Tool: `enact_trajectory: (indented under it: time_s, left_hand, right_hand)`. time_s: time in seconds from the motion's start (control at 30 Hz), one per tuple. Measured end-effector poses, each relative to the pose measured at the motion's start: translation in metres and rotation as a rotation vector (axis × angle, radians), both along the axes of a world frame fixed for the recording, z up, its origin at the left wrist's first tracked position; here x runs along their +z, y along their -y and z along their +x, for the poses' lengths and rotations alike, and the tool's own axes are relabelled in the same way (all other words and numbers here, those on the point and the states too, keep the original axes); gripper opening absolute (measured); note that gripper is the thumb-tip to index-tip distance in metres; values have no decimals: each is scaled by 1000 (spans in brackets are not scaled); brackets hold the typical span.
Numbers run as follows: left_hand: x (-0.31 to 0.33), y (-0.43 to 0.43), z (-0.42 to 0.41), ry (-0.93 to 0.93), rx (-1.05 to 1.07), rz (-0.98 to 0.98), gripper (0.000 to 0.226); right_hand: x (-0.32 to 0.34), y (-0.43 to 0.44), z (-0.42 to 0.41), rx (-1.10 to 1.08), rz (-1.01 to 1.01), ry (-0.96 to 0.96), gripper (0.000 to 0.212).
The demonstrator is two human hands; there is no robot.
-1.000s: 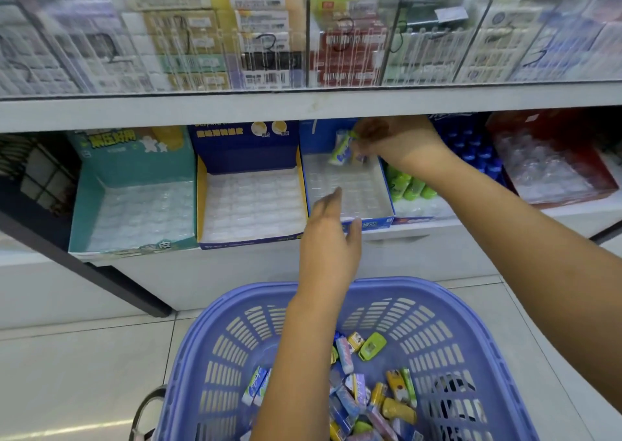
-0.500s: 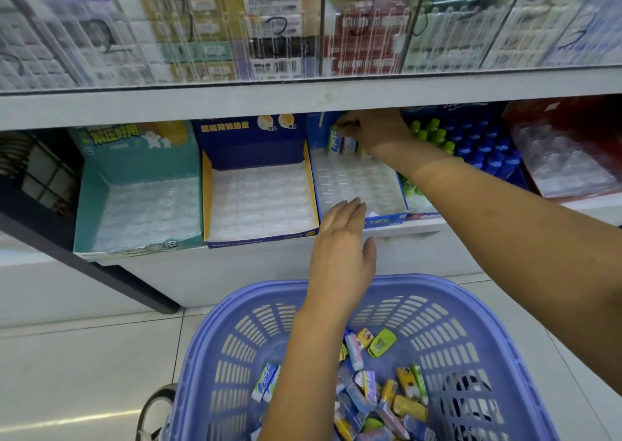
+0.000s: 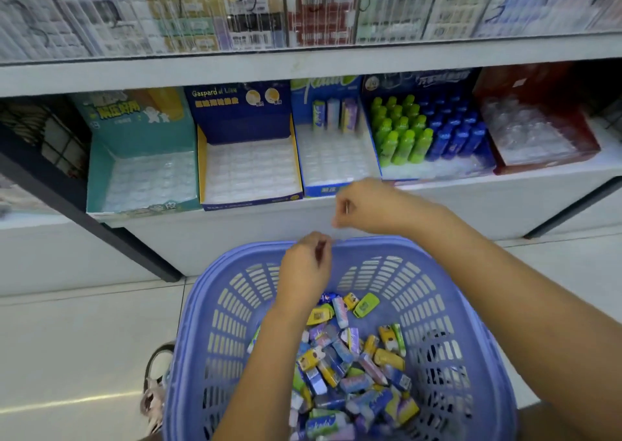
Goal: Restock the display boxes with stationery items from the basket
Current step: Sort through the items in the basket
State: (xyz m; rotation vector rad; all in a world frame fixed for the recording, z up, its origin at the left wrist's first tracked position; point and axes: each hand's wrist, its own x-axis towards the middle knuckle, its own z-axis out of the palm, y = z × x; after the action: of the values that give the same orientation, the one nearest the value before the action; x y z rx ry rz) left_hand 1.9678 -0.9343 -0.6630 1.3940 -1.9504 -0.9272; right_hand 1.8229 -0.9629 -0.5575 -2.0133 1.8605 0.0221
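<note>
A purple plastic basket (image 3: 232, 309) stands on the floor below me, holding several small wrapped erasers (image 3: 353, 366) in mixed colours. On the shelf, a blue display box (image 3: 319, 190) has three erasers (image 3: 332, 115) standing upright in its back row, and the rest of its clear tray is bare. My right hand (image 3: 370, 208) hovers in front of that box's front edge with its fingers curled and nothing in them. Over the basket's far rim, my left hand (image 3: 308, 269) is also curled and holds nothing.
Left of the blue box sit a navy box (image 3: 249, 171) and a teal box (image 3: 141, 178), both with bare clear trays. To the right stand green bottles (image 3: 400, 134), blue bottles (image 3: 454, 131) and a red box (image 3: 538, 134). A glass-fronted shelf (image 3: 303, 67) overhangs them.
My right hand left the eraser standing in the blue box's back row and drew back toward the basket. My left hand's fingers curled in and it dropped toward the basket rim.
</note>
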Motion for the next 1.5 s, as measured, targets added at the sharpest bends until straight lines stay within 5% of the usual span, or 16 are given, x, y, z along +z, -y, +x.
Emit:
enact_trajectory:
  time_s: [0.13,0.27,0.33,0.43,0.67,0.87,1.07,1.2,1.4,1.5]
  left_hand:
    - [-58,-25,22,460,-249,417,27]
    - [-94,-61,37,511,-466,576,57]
    - [-103,-69,38,537,-494,547,55]
    - [-112,-67,39,634,-428,483,46]
    - [-125,-57,33,704,-318,418,44]
    - [-145,-49,10,963,-310,381,33]
    - [-160,-51,-6,1055,-327,474,42]
    - [-153,-44,1,975,-379,605,61]
    - [-98,-18,31,620,-358,767,32]
    - [-64,-5,42,7,-158,1087,28]
  right_hand:
    - [-83,-48,11,91,498,-171,42]
    - [-167,-101,10,-14,745,-19,84]
    - [-198,-119,11,-155,683,81,84]
    - [-227,-128,12,-309,568,40,58]
    - [-249,-123,31,-320,556,-98,70]
    - [-250,-120,38,-184,557,-154,27]
    - [-238,-113,26,-302,506,6,38]
    - [-214,-95,-1,-346,690,370,19]
    - [-169,-75,-25,-487,849,945,16]
    - [-140,-64,-25,-357,834,1035,17]
